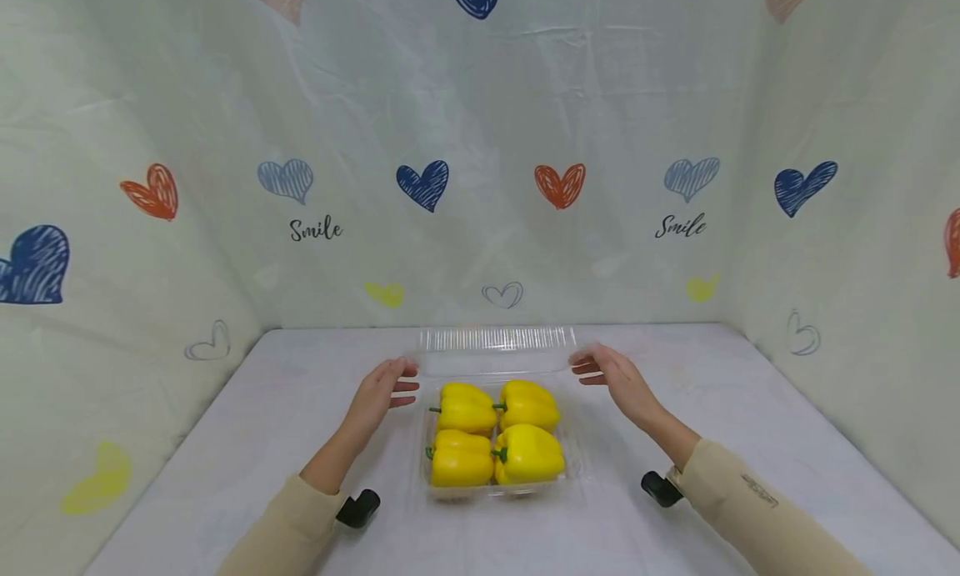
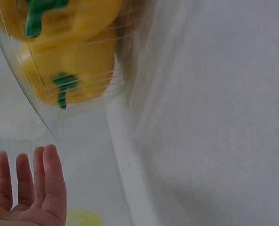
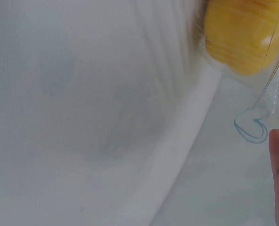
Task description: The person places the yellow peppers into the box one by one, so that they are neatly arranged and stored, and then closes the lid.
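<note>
In the head view a clear plastic clamshell box [image 1: 491, 492] sits on the table with its hinged lid [image 1: 495, 361] raised at the back. Several yellow bell peppers [image 1: 528, 454] with green stems lie in it in two rows. My left hand [image 1: 378, 388] is at the lid's left edge, fingers extended and apart. At the opposite edge, my right hand [image 1: 618, 380] reaches in from the right with its fingertips close to the lid. Both wrist views show straight fingers with nothing gripped, and the peppers [image 2: 76, 75] through the box's ribbed side.
A white cloth covers the table [image 1: 285, 409]. Pale curtains [image 1: 480, 251] printed with hearts and the word Smile stand behind and along both sides. A black device [image 1: 358, 509] is strapped under the left wrist, another [image 1: 662, 488] under the right.
</note>
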Action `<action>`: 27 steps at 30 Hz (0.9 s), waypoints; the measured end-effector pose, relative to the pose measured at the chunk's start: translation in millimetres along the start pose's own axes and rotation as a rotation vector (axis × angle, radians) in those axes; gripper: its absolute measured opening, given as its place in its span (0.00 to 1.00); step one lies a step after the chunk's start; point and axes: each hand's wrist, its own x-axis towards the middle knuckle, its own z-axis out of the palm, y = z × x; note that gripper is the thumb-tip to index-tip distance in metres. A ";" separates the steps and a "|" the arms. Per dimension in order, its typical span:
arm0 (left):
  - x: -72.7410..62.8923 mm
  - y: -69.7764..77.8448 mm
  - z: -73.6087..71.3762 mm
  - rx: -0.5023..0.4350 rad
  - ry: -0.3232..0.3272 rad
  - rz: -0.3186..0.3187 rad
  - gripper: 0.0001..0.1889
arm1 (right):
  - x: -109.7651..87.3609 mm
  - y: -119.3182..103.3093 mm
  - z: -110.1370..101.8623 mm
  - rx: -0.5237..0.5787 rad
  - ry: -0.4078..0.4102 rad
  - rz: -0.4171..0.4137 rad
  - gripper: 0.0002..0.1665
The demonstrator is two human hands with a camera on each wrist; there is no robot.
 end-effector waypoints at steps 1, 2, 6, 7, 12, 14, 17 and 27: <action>-1.9 1.0 1.0 0.005 0.001 -0.009 0.26 | -2.3 -0.3 0.3 0.001 -0.001 0.008 0.29; -4.0 2.0 1.9 0.003 -0.001 -0.016 0.26 | -4.6 -0.8 0.6 -0.001 0.003 0.015 0.29; -12.0 3.8 5.0 -0.037 -0.020 -0.063 0.27 | -12.2 -2.5 2.3 -0.003 0.003 0.054 0.29; -14.1 4.0 5.5 -0.050 -0.029 -0.073 0.27 | -14.0 -2.9 2.6 -0.010 0.001 0.060 0.29; -26.3 3.0 7.1 -0.076 -0.064 -0.109 0.29 | -24.6 -4.2 2.6 -0.050 -0.014 0.074 0.28; -31.3 2.4 7.4 -0.083 -0.082 -0.113 0.29 | -28.9 -4.5 2.5 -0.061 -0.022 0.081 0.26; -37.6 1.8 7.5 -0.116 -0.117 -0.125 0.28 | -34.5 -4.2 3.3 -0.063 -0.043 0.090 0.25; -49.0 -6.5 2.0 -0.187 -0.211 -0.230 0.29 | -55.0 1.1 10.4 -0.075 -0.178 0.131 0.25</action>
